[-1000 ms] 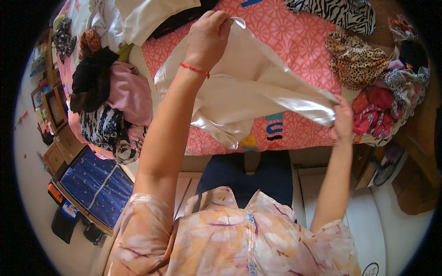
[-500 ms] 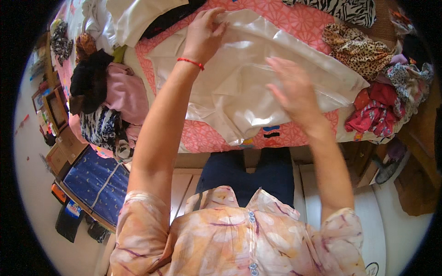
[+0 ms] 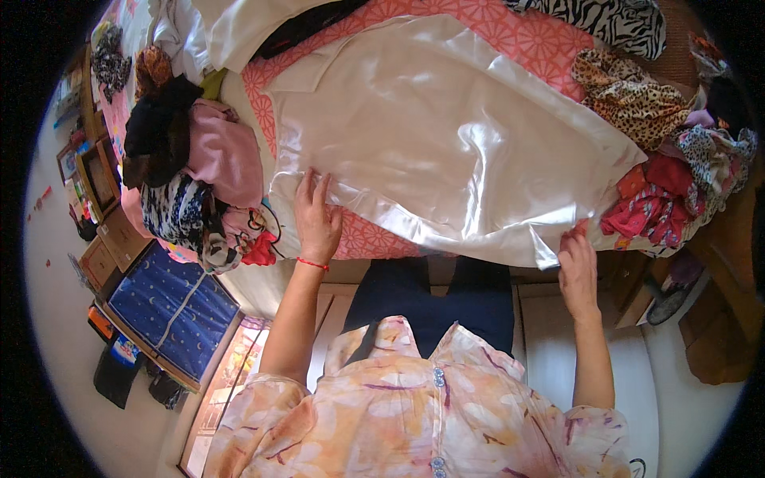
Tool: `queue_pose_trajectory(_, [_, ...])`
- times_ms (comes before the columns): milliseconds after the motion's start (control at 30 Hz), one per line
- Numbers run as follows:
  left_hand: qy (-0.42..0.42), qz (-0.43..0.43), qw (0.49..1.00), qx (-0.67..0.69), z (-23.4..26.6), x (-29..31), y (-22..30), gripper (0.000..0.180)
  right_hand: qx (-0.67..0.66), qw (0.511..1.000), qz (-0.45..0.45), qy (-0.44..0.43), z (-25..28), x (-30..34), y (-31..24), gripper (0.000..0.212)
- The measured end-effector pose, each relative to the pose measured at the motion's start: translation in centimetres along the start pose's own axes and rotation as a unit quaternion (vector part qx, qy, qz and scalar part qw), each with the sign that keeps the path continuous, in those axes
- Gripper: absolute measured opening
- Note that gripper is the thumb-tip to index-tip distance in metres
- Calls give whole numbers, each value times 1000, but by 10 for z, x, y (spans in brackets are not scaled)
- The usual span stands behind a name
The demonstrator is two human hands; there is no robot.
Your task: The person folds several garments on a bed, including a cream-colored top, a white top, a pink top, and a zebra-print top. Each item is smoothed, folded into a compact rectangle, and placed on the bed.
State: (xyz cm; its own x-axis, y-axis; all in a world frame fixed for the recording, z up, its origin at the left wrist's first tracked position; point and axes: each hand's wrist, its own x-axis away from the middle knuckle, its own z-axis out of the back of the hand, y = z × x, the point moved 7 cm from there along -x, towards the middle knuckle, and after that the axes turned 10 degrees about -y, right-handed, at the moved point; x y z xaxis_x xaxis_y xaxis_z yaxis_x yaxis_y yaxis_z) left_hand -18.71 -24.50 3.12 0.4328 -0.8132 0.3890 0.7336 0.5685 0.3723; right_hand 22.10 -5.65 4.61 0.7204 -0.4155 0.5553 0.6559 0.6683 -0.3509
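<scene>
A shiny white satin garment point(image 3: 398, 119) lies spread over the pink patterned bed cover point(image 3: 550, 40), with a folded flap at its far left corner. My left hand point(image 3: 317, 219) touches its near left edge, fingers stretched out and slightly apart. At the near right corner, my right hand point(image 3: 577, 259) pinches the hem between thumb and fingers. Bright creases run through the cloth beside that hand, while the left part lies flatter.
Left of the garment are heaped clothes: a pink cloth point(image 3: 223, 151), a black one point(image 3: 159, 127) and a black-and-white one point(image 3: 179, 219). At right lie a leopard-print cloth point(image 3: 629, 92) and a red bundle point(image 3: 657, 207). A zebra-print cloth point(image 3: 606, 22) is at the far edge.
Both hands have moved toward me, the left from the far part of the garment, the right outward to the near right corner. The crumpled near side now lies spread and smoother.
</scene>
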Motion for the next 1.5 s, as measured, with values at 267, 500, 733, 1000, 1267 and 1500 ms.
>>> queue_pose_trajectory(267, [-90, -89, 982, -141, -3, -4, 40, 52, -205, 961, -149, 113, -9, 20, -10, 31])
queue_pose_trajectory(500, [-134, -70, 988, 33, -19, -24, 53, 45, -91, 983, -129, 98, -39, -7, -43, 63])
queue_pose_trajectory(733, [-184, -76, 975, 102, -24, -20, 48, 18, -180, 980, 46, 78, 6, -46, -97, 64])
queue_pose_trajectory(1000, [-144, -73, 966, 201, 13, -24, 27, 18, -170, 970, 19, -172, -54, -14, -47, 11])
queue_pose_trajectory(1267, [-88, -17, 964, 249, -14, -95, 48, 32, -399, 879, -229, 127, -10, -3, 70, 17])
queue_pose_trajectory(1500, [135, -91, 986, 48, 24, -28, 41, 35, -554, 730, -352, 189, -96, 43, 61, 34])
